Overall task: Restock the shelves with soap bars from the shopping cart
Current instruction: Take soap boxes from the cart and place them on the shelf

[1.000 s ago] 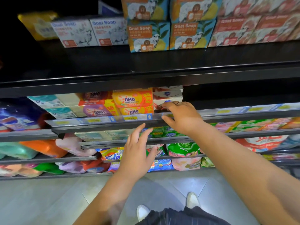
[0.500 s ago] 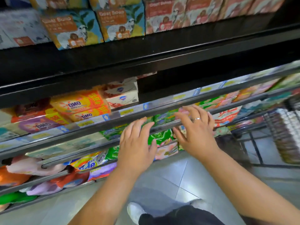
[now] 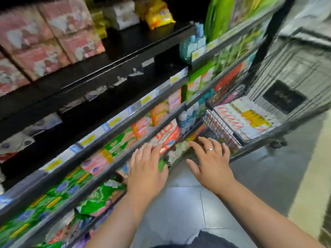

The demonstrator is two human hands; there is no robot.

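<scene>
The frame is blurred by head motion. My left hand (image 3: 146, 171) and my right hand (image 3: 211, 161) hover side by side in front of the lower shelves, fingers spread and holding nothing. A ring shows on my right hand. The black wire shopping cart (image 3: 220, 126) stands to the right, just beyond my right fingertips. Soap bar boxes (image 3: 245, 117) in white, red and yellow lie packed in its basket. Pink soap boxes (image 3: 46, 36) are stacked on the dark upper shelf (image 3: 125, 51) at the left.
Sloping shelf rails with price tags (image 3: 114, 122) run from lower left to upper right, filled with green, pink and red packets (image 3: 114, 145). Grey tiled floor (image 3: 179, 212) lies below my arms. A grey panelled wall with a black plaque (image 3: 284, 98) stands behind the cart.
My view has swung right, from the shelf toward the cart. My right hand left the shelf rail and both hands moved down and right, open, toward the cart.
</scene>
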